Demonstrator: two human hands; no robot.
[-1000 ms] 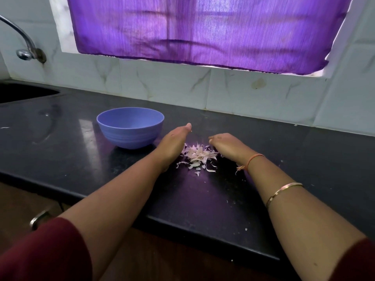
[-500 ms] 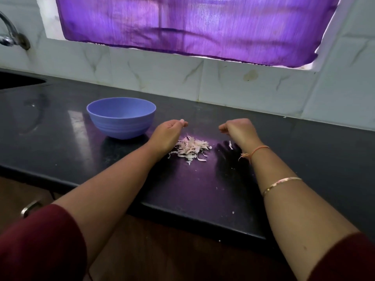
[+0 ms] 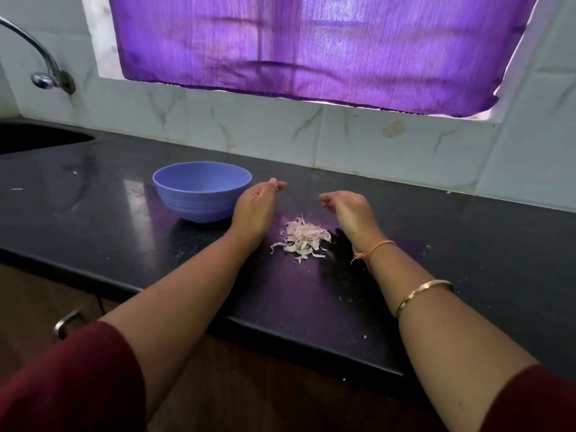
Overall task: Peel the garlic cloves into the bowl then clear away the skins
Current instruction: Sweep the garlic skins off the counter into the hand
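Between left hand (image 3: 254, 210) and right hand (image 3: 350, 213), garlic skins (image 3: 302, 240) on countertop (image 3: 93, 213).

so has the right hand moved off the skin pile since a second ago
Yes. The right hand was touching the garlic skins; now it is lifted apart from them, to the pile's right, while the pile stays beside the blue bowl.

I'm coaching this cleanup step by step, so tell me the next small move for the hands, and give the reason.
Probably bring both hands down and together to scoop up the garlic skins. The left hand and right hand hover cupped on either side of the pile, apparently empty, and the skins lie loose on the black counter beside the blue bowl, not yet cleared.
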